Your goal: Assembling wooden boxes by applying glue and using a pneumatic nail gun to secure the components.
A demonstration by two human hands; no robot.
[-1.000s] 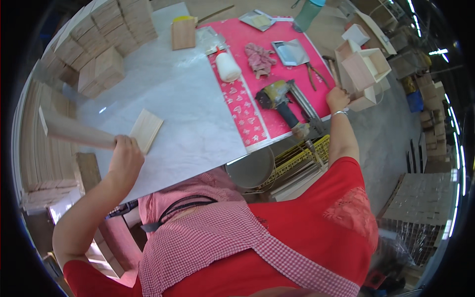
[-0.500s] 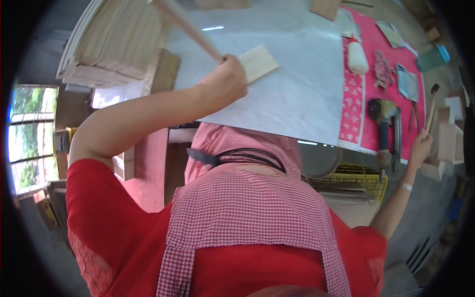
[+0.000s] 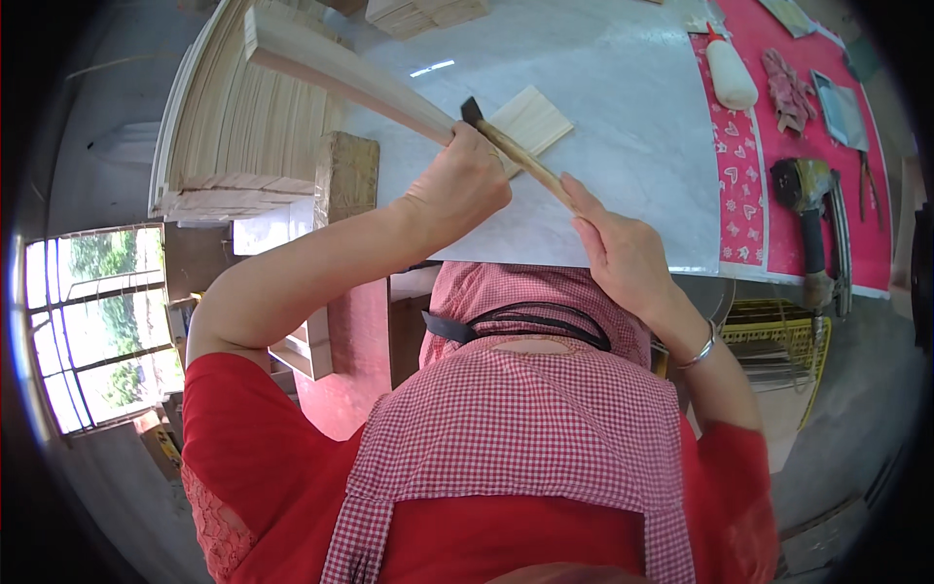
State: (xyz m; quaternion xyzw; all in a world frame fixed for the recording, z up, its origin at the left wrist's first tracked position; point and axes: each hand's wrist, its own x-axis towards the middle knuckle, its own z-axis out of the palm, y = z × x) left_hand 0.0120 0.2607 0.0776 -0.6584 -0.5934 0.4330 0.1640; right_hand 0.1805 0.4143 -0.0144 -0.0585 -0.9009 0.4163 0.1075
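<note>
My left hand [image 3: 469, 177] is closed around the near end of a long pale wooden strip [image 3: 341, 76]. The strip slants up and away to the far left. From the right, my right hand [image 3: 621, 248] grips the wooden handle of a hammer [image 3: 520, 154]. The hammer's small dark head lies just beyond the left hand's knuckles, close to the strip's end. Whether the head touches the strip or the hand, I cannot tell. Behind the hammer, a flat rectangular piece of pale wood [image 3: 543, 117] lies on the white tabletop [image 3: 623, 127].
Tall stacks of thin wooden boards [image 3: 248, 107] stand at the left beside a brown block [image 3: 347, 175]. On a pink sheet [image 3: 790, 258] at the right are a white glue bottle [image 3: 732, 76], a crumpled pink cloth [image 3: 788, 92] and a nail gun [image 3: 808, 200].
My right hand has brought the hammer in from the far right to beside my left hand. My left hand still holds the strip, and the view has shifted.
</note>
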